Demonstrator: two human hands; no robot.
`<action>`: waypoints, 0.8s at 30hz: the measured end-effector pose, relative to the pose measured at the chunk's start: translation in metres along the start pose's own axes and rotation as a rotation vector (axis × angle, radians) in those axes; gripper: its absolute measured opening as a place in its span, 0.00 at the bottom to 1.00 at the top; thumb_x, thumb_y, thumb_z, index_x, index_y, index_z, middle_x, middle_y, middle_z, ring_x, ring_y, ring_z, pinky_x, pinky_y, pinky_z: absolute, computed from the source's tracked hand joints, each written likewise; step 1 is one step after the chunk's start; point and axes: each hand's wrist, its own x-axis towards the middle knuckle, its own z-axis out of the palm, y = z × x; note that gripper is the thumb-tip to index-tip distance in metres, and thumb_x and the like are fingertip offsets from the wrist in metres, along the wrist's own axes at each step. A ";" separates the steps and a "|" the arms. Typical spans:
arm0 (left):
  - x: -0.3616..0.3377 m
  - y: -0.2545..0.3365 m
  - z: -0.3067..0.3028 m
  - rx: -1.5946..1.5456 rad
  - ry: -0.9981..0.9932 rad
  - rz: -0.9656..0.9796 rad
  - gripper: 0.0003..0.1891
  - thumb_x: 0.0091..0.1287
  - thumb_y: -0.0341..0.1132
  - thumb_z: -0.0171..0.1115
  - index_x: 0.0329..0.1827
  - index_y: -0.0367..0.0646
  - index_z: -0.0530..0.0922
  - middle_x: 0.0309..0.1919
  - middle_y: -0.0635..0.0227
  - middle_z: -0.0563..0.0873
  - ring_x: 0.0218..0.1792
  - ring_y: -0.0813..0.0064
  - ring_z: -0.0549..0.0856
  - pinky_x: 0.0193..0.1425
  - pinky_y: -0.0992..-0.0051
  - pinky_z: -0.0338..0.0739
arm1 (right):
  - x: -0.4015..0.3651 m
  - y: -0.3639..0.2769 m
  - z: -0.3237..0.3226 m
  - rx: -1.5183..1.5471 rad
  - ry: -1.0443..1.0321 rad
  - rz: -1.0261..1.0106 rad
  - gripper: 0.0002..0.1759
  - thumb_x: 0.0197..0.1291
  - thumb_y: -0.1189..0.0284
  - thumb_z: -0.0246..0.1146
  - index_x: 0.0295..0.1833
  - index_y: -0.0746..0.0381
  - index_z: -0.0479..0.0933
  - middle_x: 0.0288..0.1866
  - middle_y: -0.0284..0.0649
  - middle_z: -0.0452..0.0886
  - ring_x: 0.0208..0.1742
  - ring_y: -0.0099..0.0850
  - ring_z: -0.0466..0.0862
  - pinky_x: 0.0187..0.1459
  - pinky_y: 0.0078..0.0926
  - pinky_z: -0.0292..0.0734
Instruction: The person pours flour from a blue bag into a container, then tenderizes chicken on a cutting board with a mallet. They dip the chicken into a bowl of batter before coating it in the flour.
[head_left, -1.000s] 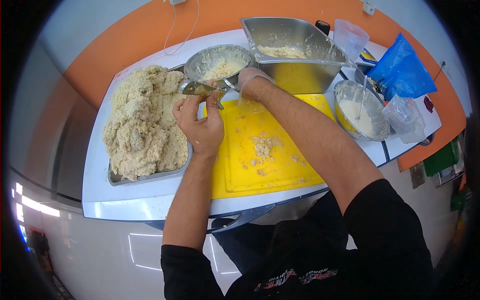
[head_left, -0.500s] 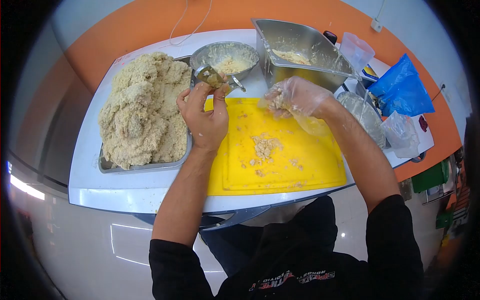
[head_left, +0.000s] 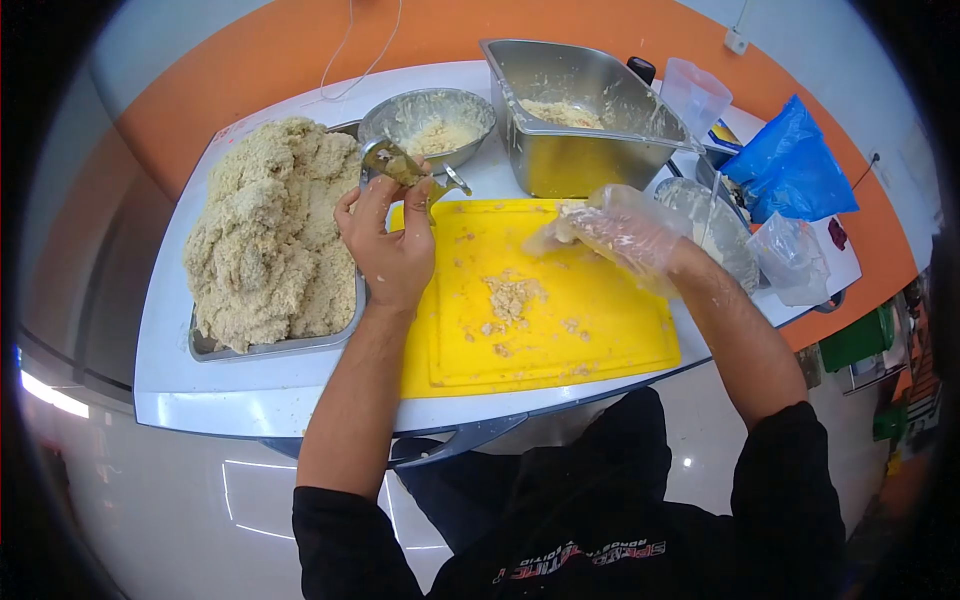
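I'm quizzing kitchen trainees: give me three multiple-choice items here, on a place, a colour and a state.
1. The heaped tray lies: A) left of the cutting board B) right of it C) on it
2. The board's colour: A) green B) yellow C) white
3. The left hand is: A) empty B) flat on the board C) closed on a metal scoop
Answers: 1 A, it sits at the board's left side; 2 B, plainly yellow; 3 C, its grip wraps the scoop.
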 end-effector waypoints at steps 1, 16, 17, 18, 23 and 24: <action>0.000 -0.001 -0.001 0.003 -0.002 0.014 0.10 0.67 0.22 0.66 0.49 0.39 0.86 0.45 0.68 0.92 0.43 0.77 0.82 0.55 0.74 0.73 | -0.003 0.003 0.001 -0.071 0.026 -0.029 0.23 0.75 0.54 0.53 0.53 0.58 0.86 0.45 0.49 0.86 0.42 0.39 0.84 0.47 0.34 0.78; 0.001 0.002 0.000 0.010 -0.017 -0.002 0.10 0.68 0.22 0.65 0.51 0.36 0.84 0.46 0.64 0.91 0.43 0.77 0.86 0.55 0.74 0.75 | -0.023 -0.003 0.081 -0.349 0.192 -0.232 0.52 0.63 0.45 0.60 0.80 0.69 0.51 0.78 0.62 0.60 0.78 0.50 0.64 0.80 0.33 0.54; 0.000 0.002 0.001 -0.028 -0.002 -0.013 0.10 0.69 0.22 0.65 0.51 0.36 0.83 0.46 0.63 0.91 0.43 0.77 0.87 0.55 0.75 0.76 | -0.021 -0.009 0.087 -0.345 0.191 -0.229 0.52 0.63 0.45 0.60 0.80 0.69 0.51 0.78 0.62 0.60 0.78 0.50 0.64 0.80 0.33 0.54; -0.001 0.001 0.001 -0.028 -0.007 -0.013 0.10 0.69 0.22 0.65 0.51 0.36 0.83 0.46 0.63 0.91 0.43 0.77 0.87 0.55 0.75 0.76 | -0.018 -0.018 0.092 -0.244 0.202 -0.254 0.49 0.64 0.46 0.59 0.79 0.68 0.54 0.77 0.62 0.62 0.78 0.50 0.65 0.79 0.35 0.54; -0.007 -0.021 0.009 -0.014 0.120 -0.026 0.07 0.64 0.24 0.68 0.44 0.41 0.85 0.41 0.64 0.91 0.37 0.69 0.84 0.54 0.67 0.71 | 0.009 -0.021 0.127 -0.206 0.276 -0.495 0.36 0.66 0.54 0.59 0.73 0.65 0.66 0.69 0.57 0.72 0.72 0.50 0.71 0.75 0.42 0.63; -0.006 -0.021 0.011 -0.054 0.112 -0.017 0.07 0.64 0.24 0.68 0.44 0.41 0.85 0.41 0.64 0.91 0.37 0.69 0.84 0.54 0.67 0.71 | 0.012 -0.022 0.129 -0.220 0.228 -0.571 0.29 0.67 0.59 0.58 0.69 0.63 0.71 0.64 0.54 0.75 0.67 0.49 0.75 0.70 0.42 0.68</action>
